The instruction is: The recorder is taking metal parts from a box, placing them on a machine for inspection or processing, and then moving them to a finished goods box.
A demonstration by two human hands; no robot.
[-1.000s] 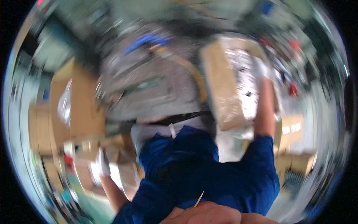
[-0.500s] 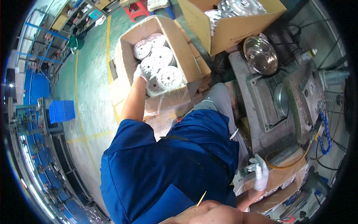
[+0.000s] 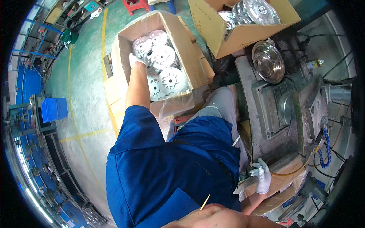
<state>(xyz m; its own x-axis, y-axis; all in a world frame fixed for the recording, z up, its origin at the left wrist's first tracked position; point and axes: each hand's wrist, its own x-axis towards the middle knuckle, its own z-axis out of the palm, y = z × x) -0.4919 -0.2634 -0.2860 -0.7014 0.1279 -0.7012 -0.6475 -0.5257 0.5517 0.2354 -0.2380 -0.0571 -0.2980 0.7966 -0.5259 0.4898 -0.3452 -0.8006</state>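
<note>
My left hand (image 3: 137,60), in a white glove, reaches into an open cardboard box (image 3: 173,45) lined with clear plastic. Its fingers close over the rim of a pale metal disc (image 3: 150,67), largely covered by the hand and the discs around it. Several similar slotted metal discs (image 3: 173,80) lie stacked in the same box. My right hand (image 3: 261,176), also gloved, hangs at my right side, fingers loosely bent and apart, holding nothing. It is nearest to the machine bed's near edge and a lower cardboard box (image 3: 283,178).
A machine bed (image 3: 262,140) with a round fixture (image 3: 285,108) stands on my right. A shiny metal bowl (image 3: 268,62) rests at its far end. Beyond, another carton (image 3: 243,38) holds shiny discs. A blue bin (image 3: 54,110) and a green bucket (image 3: 70,37) are at left.
My left hand has shifted farther into the box, and the disc by it now shows less of its face. My right hand stays low at my side, fingers still apart.
</note>
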